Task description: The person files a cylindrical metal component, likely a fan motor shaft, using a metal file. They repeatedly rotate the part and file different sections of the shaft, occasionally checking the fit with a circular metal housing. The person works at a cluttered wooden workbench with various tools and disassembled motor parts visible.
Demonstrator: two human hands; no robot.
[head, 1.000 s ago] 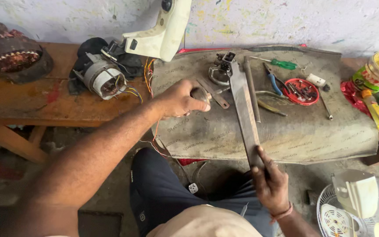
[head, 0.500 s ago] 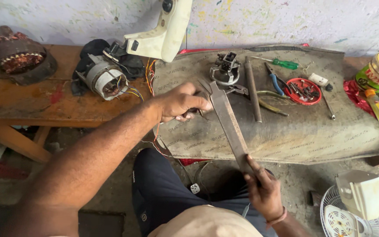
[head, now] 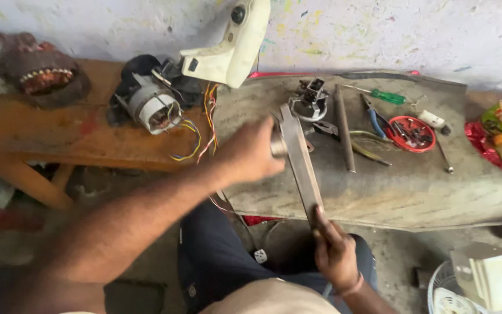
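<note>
Both hands are engaged on one job. Left hand is closed around a small metal cylindrical part, holding it over the grey table near its left edge. Right hand is closed on the near end of a long flat metal file, below the table's front edge.

Change from one second ago: the file lay further right with its far end beside the small motor assembly; it has swung left, and its blade now crosses directly against the held part. The left hand has moved slightly toward the file. Judgement: file and part are now in contact or nearly so, which indicates a filing stroke on the part.

Right of the file, on the table: a metal rod, blue-handled pliers, a green screwdriver, and a red dish of small hardware. Left, on the wooden bench: a motor with loose coloured wires and a cream plastic housing.
</note>
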